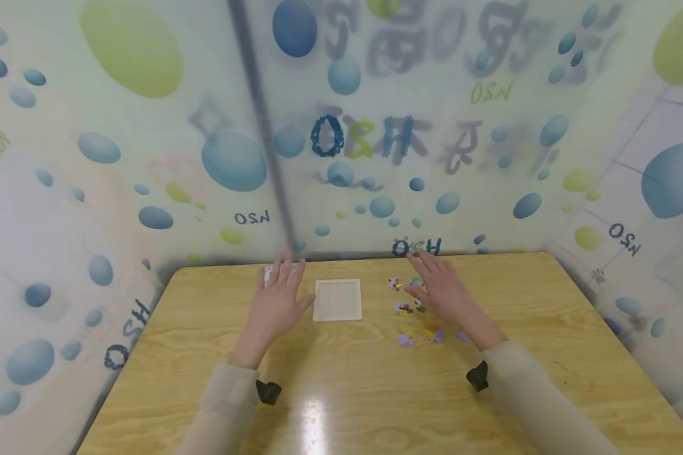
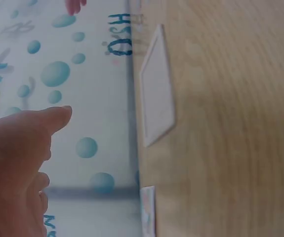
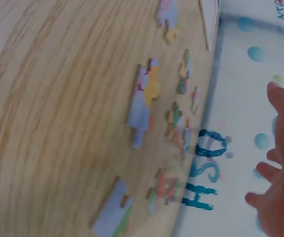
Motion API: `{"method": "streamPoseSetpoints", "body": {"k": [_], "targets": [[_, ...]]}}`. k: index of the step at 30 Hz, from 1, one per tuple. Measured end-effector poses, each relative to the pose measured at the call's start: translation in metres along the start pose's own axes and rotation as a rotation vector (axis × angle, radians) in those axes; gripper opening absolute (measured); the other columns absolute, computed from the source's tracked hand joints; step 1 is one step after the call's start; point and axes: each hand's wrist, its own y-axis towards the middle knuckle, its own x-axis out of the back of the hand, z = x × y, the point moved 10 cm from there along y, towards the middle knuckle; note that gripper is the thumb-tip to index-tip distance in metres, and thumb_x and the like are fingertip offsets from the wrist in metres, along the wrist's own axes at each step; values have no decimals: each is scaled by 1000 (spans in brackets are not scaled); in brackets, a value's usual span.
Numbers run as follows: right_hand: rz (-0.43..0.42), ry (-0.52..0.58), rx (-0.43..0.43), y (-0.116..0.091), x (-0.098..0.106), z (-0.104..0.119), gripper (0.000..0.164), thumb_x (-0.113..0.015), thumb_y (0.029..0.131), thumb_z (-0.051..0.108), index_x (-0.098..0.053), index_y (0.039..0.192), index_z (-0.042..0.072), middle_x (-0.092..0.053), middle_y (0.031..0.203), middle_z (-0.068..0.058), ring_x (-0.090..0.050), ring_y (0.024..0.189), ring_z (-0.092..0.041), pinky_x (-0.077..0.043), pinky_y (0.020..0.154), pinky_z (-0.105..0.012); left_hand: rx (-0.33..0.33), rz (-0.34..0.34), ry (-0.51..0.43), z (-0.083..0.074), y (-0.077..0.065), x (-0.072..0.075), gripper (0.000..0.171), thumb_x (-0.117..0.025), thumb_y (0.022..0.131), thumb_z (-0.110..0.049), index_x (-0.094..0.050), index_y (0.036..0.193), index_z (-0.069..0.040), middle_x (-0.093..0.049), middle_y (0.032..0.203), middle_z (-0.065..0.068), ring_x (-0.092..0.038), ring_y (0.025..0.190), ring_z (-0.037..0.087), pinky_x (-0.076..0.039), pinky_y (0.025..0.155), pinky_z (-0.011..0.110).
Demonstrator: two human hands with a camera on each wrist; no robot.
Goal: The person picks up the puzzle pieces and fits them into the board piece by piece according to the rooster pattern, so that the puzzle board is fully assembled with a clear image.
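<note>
Both hands are raised above a wooden table with fingers straight, holding nothing. My left hand (image 1: 276, 303) hovers at the left, in front of a small printed card (image 1: 269, 273) that it partly covers. Between the hands lies a pale square tray (image 1: 338, 301) with a raised rim, like a puzzle frame. Over the right side is my right hand (image 1: 441, 291), hiding some of the loose jigsaw pieces (image 1: 405, 341) beneath it. In the right wrist view the colourful pieces (image 3: 141, 106) lie flat in loose rows, some lilac, yellow and green.
The wooden table (image 1: 341, 385) ends at a back wall (image 1: 341, 208) covered with printed blobs and lettering. Side walls (image 1: 51, 253) close in at left and right. A dark strap piece (image 1: 269, 392) sits at the left wrist and another (image 1: 478, 376) at the right.
</note>
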Motion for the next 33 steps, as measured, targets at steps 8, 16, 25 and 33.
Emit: {"method": "streamPoseSetpoints", "body": {"k": [8, 16, 25, 33], "targets": [[89, 412, -123, 12, -35, -23, 55, -63, 103, 13, -43, 149, -9, -47, 149, -31, -47, 134, -49, -42, 106, -61, 3, 86, -90, 10, -18, -45, 75, -62, 101, -44, -36, 158, -2, -22, 166, 23, -14, 154, 41, -5, 120, 66], [113, 527, -163, 32, -46, -35, 39, -66, 100, 5, -59, 135, -10, -67, 123, -24, -65, 110, -37, -55, 92, -49, -37, 81, -319, 6, -22, -59, 69, -67, 101, -29, -38, 155, 5, -31, 161, 28, -22, 150, 47, -20, 117, 66], [187, 593, -234, 47, -59, -42, 41, -68, 98, 6, -60, 137, -7, -65, 129, -23, -63, 114, -36, -54, 94, -48, -32, 109, -470, 9, -17, -78, 64, -64, 103, -23, -38, 155, 4, -32, 160, 29, -21, 151, 46, -18, 118, 65], [201, 568, -216, 52, -72, -46, 39, -64, 97, 3, -60, 134, -8, -66, 124, -22, -64, 111, -36, -53, 94, -48, -8, 136, -453, 13, -12, -88, 60, -63, 104, -24, -42, 154, 1, -35, 159, 28, -22, 151, 46, -15, 119, 66]]}}
